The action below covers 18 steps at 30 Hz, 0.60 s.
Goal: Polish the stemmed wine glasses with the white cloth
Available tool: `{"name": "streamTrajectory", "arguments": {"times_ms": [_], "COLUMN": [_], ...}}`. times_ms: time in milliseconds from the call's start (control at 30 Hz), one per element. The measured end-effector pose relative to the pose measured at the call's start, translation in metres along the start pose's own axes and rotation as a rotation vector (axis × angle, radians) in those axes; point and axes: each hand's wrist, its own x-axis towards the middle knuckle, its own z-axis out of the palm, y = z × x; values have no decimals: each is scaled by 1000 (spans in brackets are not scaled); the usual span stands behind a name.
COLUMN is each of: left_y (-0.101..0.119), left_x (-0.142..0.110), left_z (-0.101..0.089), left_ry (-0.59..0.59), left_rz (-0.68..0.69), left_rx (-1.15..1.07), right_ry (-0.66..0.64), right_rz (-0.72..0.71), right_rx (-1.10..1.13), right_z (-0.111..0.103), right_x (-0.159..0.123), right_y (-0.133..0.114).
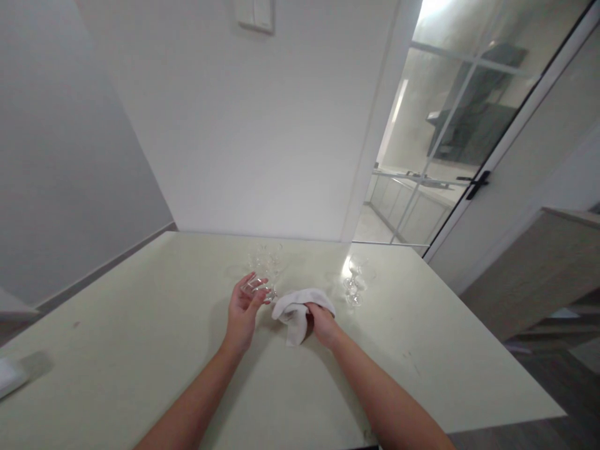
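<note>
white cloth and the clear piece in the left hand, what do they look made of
White cloth: probably soft fabric, matte, judging by its loose folds. Clear piece: glass or clear plastic, apparently smooth and glossy; it's see-through with pale highlights.

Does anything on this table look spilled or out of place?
I see no spill or breakage near the held glass or white cloth. Small dark marks toward the right of the tabletop, and a reddish smudge toward its left, stand out on the pale surface, perhaps stains.
</note>
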Motion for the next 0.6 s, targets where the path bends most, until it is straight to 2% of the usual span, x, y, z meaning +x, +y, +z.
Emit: {"name": "streamTrajectory", "arguments": {"times_ms": [133,267,367,500,567,600], "left_y": [3,3,3,3,6,8], "left_x": [-4,-14,-22,-28,-27,-26], "left_z": [2,5,6,3,2,2], "left_ry": [-155,-320,-404,-480,-478,-436], "left_rz": [-3,89,219,487,588,608], "left_rx": [33,175,346,543,581,567], "right_ry": [-126,-183,-155,-154,-155,-123], "right_rz": [52,19,-27,-82,-112,-113], "right_rx": [-134,-241,-255,-305,-386,-444], "right_z": [5,5,1,-6,-7,-7], "right_x": [-7,-9,-4,3,5,6], "right_y": [-2,-9,-6,3,6,6]}}
